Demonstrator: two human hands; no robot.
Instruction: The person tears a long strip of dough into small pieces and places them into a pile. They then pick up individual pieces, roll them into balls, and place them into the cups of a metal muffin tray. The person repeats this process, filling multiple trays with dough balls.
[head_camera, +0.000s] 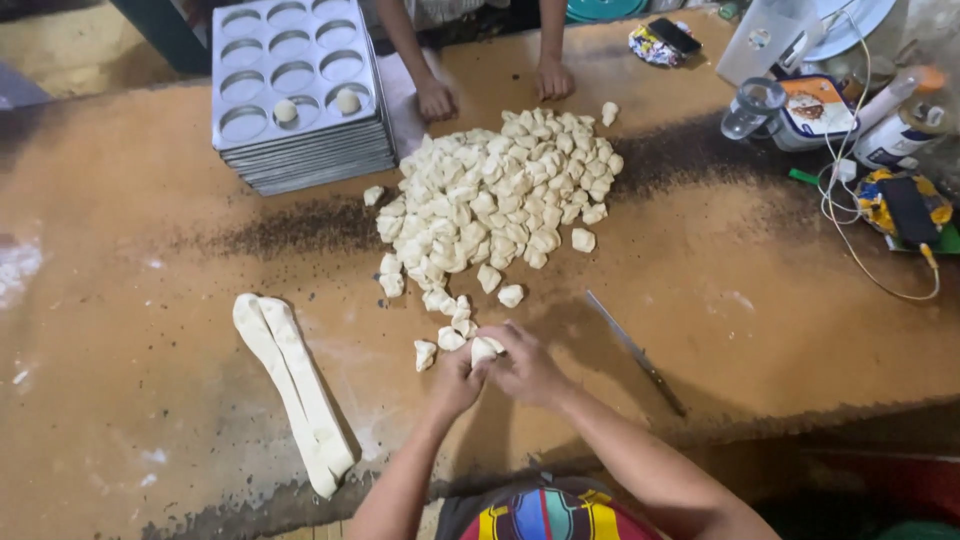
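My left hand (456, 381) and my right hand (526, 366) meet over the brown table (150, 200), both closed around one small piece of dough (484, 349). Just beyond them lie a few loose dough pieces (425, 354), and farther out a big heap of cut dough pieces (500, 195). Two long dough strips (292, 385) lie side by side to the left of my hands. A knife (636, 353) lies on the table to the right of my right hand.
A stack of metal moulded trays (295, 90) at the back left holds two dough balls (286, 110). Another person's hands (436, 100) rest at the far edge. Containers, a bottle, cables and a phone (830, 110) crowd the back right.
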